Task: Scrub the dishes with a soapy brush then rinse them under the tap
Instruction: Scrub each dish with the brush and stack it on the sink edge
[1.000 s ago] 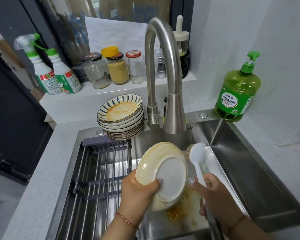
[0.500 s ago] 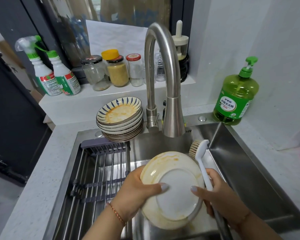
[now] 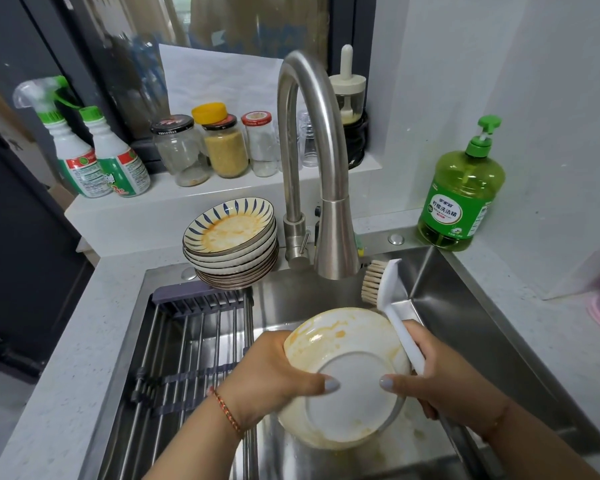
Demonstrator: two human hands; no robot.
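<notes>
The left hand [image 3: 274,372] holds a dirty plate [image 3: 343,379] over the steel sink [image 3: 465,341], underside turned up toward the camera. Its fingers curl round the plate's left rim and the thumb presses flat on the white base ring, so this grip is closed on the plate. Orange-yellow grease streaks run around the plate's outer wall, thickest at the upper left.

The right hand [image 3: 444,379] wraps its fingers round the white handle of a dish brush [image 3: 392,299], and its thumb tip also touches the plate's base from the right. This grip is closed on the handle. The brush stands up and away from the hand, its tan bristles pointing left, just beyond the plate's far rim and beside the tap's spout head.

The tap [image 3: 312,168] rises from the sink's back edge and arches over the basin; no water is seen running from it. A stack of dirty plates [image 3: 231,244] with a blue-striped rim sits at the back edge of the sink, left of the tap. A drying rack [image 3: 187,341] spans the sink's left half. A green soap bottle [image 3: 461,192] stands on the desk at the sink's back right corner. Jars [image 3: 219,147] and two spray bottles [image 3: 94,150] line the ledge behind.
</notes>
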